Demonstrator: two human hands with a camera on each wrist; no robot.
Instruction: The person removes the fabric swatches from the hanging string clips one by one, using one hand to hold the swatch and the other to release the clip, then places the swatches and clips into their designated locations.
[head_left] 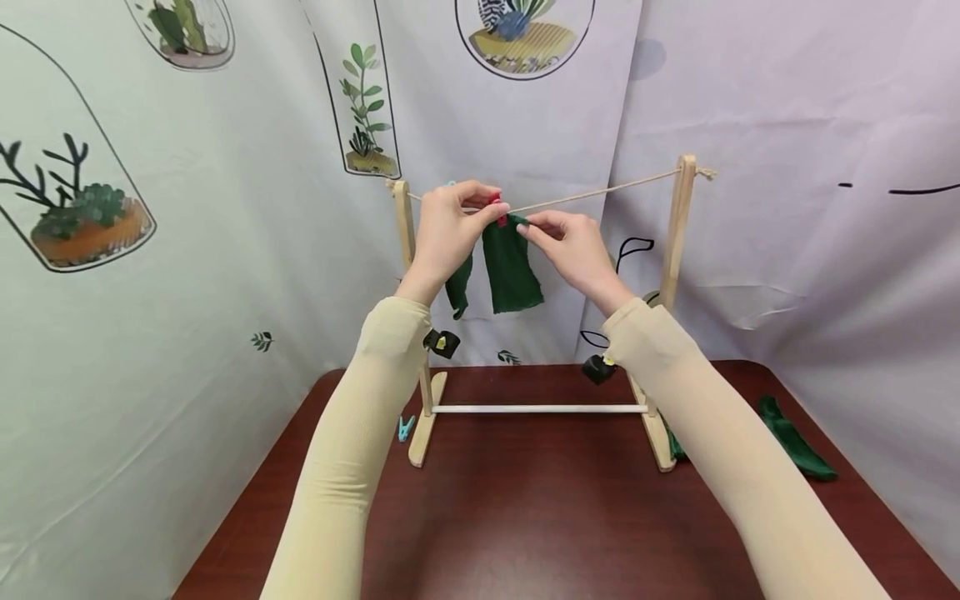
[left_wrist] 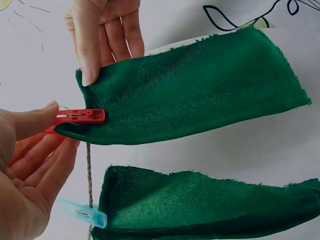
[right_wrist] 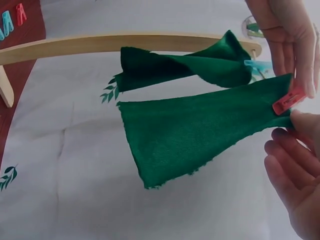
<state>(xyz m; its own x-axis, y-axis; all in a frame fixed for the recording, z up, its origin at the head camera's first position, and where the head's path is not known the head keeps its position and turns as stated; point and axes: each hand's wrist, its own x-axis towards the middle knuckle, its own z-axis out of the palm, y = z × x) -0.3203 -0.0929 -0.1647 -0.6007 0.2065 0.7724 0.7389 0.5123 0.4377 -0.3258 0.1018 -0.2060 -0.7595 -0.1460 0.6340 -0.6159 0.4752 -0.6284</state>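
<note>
My left hand (head_left: 444, 233) pinches a red clothespin (left_wrist: 90, 116) between thumb and fingers. The clothespin sits over the top edge of a green cloth (head_left: 513, 271) at the rope (head_left: 600, 193). With thumb and fingers, my right hand (head_left: 573, 250) holds the other top corner of this cloth. To the left hangs a second green cloth (left_wrist: 165, 205), clipped to the rope by a light blue clothespin (left_wrist: 92, 215). In the right wrist view that second cloth looks twisted.
A wooden stand (head_left: 677, 233) with a white crossbar (head_left: 536, 409) holds the rope above the dark red table (head_left: 547, 517). A blue clothespin (head_left: 406, 428) lies by its left foot. More green cloth (head_left: 797, 442) lies at right. Blue and red clothespins (right_wrist: 20, 14) also show on the table.
</note>
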